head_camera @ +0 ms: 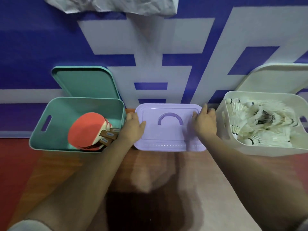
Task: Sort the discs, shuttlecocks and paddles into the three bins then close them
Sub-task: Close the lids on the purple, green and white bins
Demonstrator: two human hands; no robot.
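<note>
A purple lid [168, 130] with an arched handle lies flat on the middle bin. My left hand [133, 127] grips its left edge and my right hand [204, 122] grips its right edge. What is inside this bin is hidden. To the left stands an open teal bin [50, 139] holding red paddles [86, 129] with brown handles. Its teal lid [85, 82] leans on the wall behind it. At the right an open white bin [225, 127] is filled with white shuttlecocks [260, 120]. Its white lid [275, 77] leans behind it.
A blue and white banner wall [150, 47] rises right behind the bins. Crumpled white sheeting [113, 4] hangs at the top. The floor [158, 172] in front is brown, with a red area at the left.
</note>
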